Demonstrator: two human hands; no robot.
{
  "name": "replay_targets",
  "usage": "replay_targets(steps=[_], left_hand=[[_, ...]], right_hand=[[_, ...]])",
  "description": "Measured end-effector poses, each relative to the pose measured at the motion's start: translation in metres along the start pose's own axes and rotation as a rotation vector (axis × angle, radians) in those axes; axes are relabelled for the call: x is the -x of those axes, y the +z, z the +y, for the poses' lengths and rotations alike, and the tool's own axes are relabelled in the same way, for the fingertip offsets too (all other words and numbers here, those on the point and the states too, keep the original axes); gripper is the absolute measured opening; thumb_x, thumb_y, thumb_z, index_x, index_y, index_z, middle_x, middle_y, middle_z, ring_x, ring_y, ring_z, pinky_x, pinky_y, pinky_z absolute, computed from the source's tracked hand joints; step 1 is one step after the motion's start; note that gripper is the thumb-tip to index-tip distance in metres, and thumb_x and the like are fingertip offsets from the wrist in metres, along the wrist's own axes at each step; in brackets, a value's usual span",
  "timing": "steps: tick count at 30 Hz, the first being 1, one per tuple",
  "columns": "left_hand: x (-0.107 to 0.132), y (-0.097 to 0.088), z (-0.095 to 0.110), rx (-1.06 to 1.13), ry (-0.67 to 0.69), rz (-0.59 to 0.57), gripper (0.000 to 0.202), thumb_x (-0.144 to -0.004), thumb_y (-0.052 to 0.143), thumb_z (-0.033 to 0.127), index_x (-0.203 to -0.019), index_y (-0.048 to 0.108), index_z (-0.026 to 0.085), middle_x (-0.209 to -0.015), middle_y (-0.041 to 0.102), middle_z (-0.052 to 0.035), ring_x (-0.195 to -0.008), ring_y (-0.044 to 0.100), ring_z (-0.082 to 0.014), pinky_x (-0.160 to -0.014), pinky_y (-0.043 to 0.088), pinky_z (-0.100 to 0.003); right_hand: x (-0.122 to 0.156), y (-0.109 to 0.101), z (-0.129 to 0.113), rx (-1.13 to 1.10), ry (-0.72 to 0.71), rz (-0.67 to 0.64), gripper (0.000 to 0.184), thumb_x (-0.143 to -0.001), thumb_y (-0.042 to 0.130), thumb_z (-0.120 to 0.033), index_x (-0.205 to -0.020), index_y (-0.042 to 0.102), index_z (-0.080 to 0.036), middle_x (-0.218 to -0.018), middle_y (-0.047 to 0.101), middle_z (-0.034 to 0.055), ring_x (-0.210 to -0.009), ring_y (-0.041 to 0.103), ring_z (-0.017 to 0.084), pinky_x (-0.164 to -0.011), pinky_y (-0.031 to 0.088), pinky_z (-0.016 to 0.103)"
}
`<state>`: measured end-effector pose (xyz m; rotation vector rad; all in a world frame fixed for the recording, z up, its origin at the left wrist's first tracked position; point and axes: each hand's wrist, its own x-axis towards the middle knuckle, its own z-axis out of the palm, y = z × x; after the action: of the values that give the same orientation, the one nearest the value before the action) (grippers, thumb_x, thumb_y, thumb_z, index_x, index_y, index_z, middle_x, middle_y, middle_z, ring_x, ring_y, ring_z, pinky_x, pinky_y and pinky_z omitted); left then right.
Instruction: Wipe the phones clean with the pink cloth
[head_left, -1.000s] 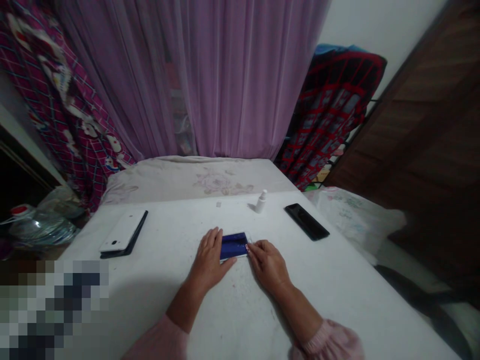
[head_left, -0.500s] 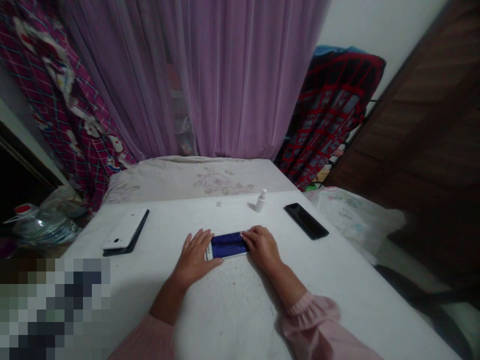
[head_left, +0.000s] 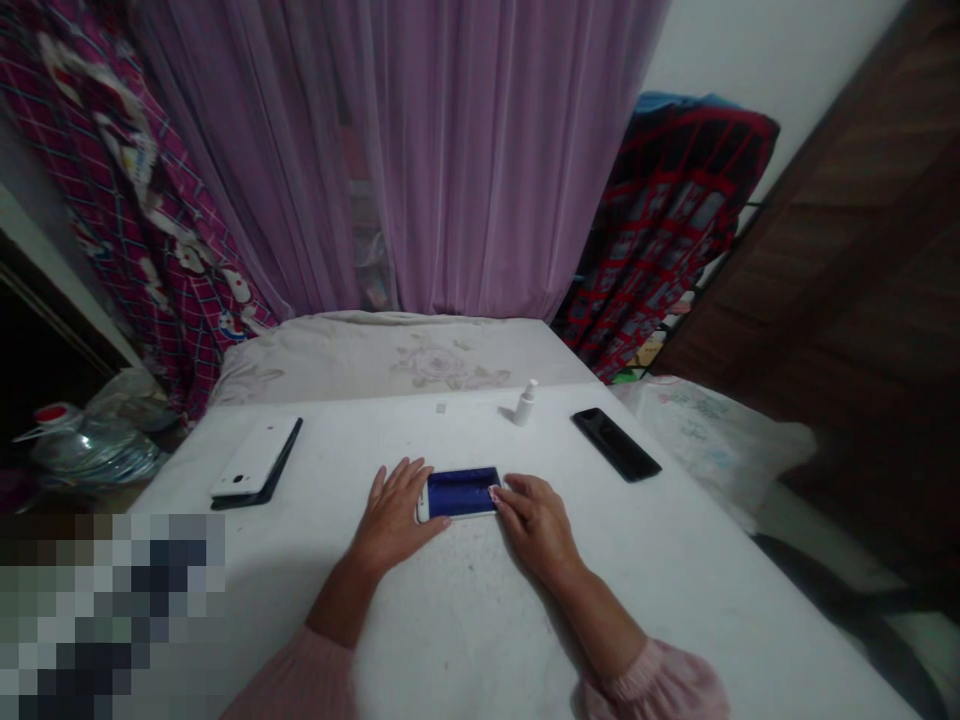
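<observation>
A white phone with a blue screen [head_left: 459,493] lies flat on the white table [head_left: 465,620]. My left hand [head_left: 394,512] rests open and flat on the table, its fingers against the phone's left end. My right hand [head_left: 536,520] lies at the phone's right end, fingers bent, with a fingertip touching the screen's right edge. Both wrists show pink sleeves.
A white phone on a dark case [head_left: 255,460] lies at the left. A small white bottle [head_left: 526,402] and a black phone [head_left: 615,443] sit at the back right. A tiny white scrap [head_left: 441,408] lies nearby. Purple curtains [head_left: 450,150] hang behind a bed [head_left: 405,355].
My right hand slid from on top of the phone's right part back to its right edge. The left hand has moved left since a second ago, baring the phone's white end.
</observation>
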<state>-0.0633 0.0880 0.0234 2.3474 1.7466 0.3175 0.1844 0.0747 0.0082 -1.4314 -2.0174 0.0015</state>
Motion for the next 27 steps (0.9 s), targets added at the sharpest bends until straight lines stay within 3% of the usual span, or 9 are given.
replay_targets(steps=[8,17,27], left_hand=[[0.0,0.006,-0.004,-0.002,0.026,0.032,0.069,-0.083,0.058,0.057,-0.14,0.045,0.022,-0.151,0.041,-0.0113,-0.143,0.029,-0.0306,-0.117,0.015,-0.055],[0.001,0.007,-0.001,-0.001,0.016,0.051,0.068,-0.083,0.058,0.055,-0.14,0.044,0.021,-0.151,0.041,-0.0119,-0.143,0.028,-0.0298,-0.118,0.013,-0.054],[0.0,0.003,-0.01,0.011,0.086,-0.037,0.068,-0.085,0.054,0.055,-0.143,0.04,0.023,-0.154,0.035,-0.0113,-0.145,0.024,-0.0294,-0.117,0.011,-0.054]], right_hand=[[-0.044,0.018,0.006,0.067,0.092,-0.035,0.02,-0.093,0.058,-0.033,-0.101,0.076,-0.031,-0.114,0.069,0.0073,-0.108,0.059,0.023,-0.09,0.046,0.037],[-0.005,0.008,0.005,0.088,0.029,-0.004,0.023,-0.093,0.057,-0.032,-0.109,0.073,-0.033,-0.119,0.067,0.0064,-0.115,0.054,0.025,-0.093,0.043,0.04],[-0.028,0.019,0.001,0.11,0.115,-0.006,0.023,-0.093,0.055,-0.03,-0.107,0.074,-0.031,-0.122,0.064,0.0079,-0.119,0.051,0.027,-0.094,0.041,0.042]])
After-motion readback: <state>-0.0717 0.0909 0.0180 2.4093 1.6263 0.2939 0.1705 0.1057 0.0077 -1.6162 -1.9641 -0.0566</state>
